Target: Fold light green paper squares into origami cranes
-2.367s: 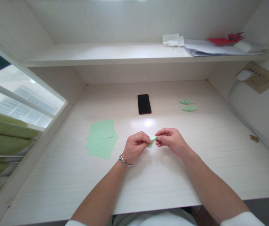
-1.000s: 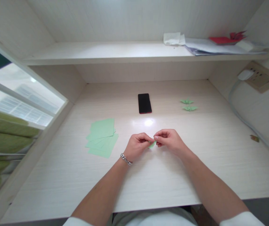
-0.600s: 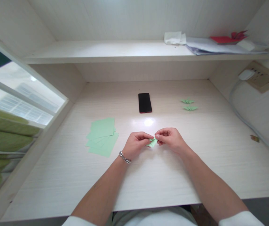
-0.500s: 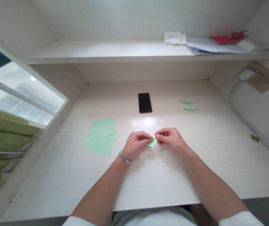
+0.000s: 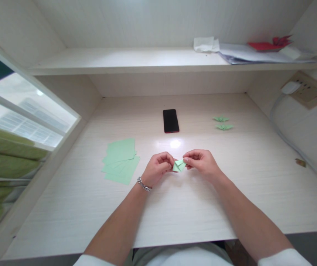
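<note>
A small folded piece of green paper (image 5: 179, 166) is held just above the desk between my two hands. My right hand (image 5: 201, 162) pinches its right corner between thumb and fingers. At its left edge, my left hand (image 5: 159, 168) has its fingers curled, with the fingertips partly behind the paper. Several square sheets of green paper (image 5: 121, 160) lie overlapping to the left of my left hand. Two folded green paper cranes, a rear one (image 5: 221, 119) and a front one (image 5: 224, 127), rest beyond my right hand.
A black phone (image 5: 171, 121) lies on the desk behind my hands. The shelf (image 5: 119, 59) above bears papers (image 5: 247, 53) and a red folded paper (image 5: 282, 41). On the right, a cable (image 5: 283, 136) runs from the wall socket (image 5: 310, 90). A small brown object (image 5: 300, 162) lies nearby.
My left hand has shifted slightly left, its thumb drawn back off the paper's face. More of the folded paper shows now. The right hand keeps its pinch.
</note>
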### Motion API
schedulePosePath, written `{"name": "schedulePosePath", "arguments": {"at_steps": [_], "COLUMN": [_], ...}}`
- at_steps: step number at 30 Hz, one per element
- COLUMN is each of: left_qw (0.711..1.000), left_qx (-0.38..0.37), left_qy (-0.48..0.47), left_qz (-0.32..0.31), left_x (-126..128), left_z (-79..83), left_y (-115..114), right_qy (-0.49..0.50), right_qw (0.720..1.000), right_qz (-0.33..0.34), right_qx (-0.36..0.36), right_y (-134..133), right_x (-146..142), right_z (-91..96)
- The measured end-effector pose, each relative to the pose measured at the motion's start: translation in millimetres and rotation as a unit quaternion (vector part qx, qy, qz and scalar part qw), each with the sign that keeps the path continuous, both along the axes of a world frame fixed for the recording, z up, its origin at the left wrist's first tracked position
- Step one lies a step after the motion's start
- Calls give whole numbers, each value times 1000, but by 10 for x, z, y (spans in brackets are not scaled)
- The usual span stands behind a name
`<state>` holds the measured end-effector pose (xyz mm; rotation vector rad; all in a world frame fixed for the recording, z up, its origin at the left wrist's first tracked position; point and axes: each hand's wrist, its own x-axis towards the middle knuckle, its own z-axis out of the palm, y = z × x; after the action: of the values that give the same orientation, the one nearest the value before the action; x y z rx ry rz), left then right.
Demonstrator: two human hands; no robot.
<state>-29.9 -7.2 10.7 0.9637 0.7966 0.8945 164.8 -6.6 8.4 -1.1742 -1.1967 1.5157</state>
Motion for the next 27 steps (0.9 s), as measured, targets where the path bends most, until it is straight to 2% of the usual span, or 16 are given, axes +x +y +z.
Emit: {"name": "schedulePosePath", "arguments": {"at_steps": [3,7,12,17,21,27], "left_qw": [999,995,991,992,995,996], "left_qx": [-22,16,51,45,11,25], "left_qy": [-9,80,104,105,79,76], "left_qz": [23,57,61,54,53,48], "left_x": [58,116,102,106,131,119], "left_z": [17,-35,-115,-95,-62,-93], "left_y": [-10,-12,-8,-17,-33,-32], "right_qy": [-34,-72,-86,-109,-91,-82], "right_qw": [999,996,996,993,995,995], "right_qz": [-1,1,15,30,-2,-39], "right_qx": [30,47,22,17,26,47], "right_y": [-3,-10,-9,-13,-24,-49], "right_x": [-14,-38,-54,-74,-87,-107], "right_z": [-25,-36,-28,-32,-46,-70]}}
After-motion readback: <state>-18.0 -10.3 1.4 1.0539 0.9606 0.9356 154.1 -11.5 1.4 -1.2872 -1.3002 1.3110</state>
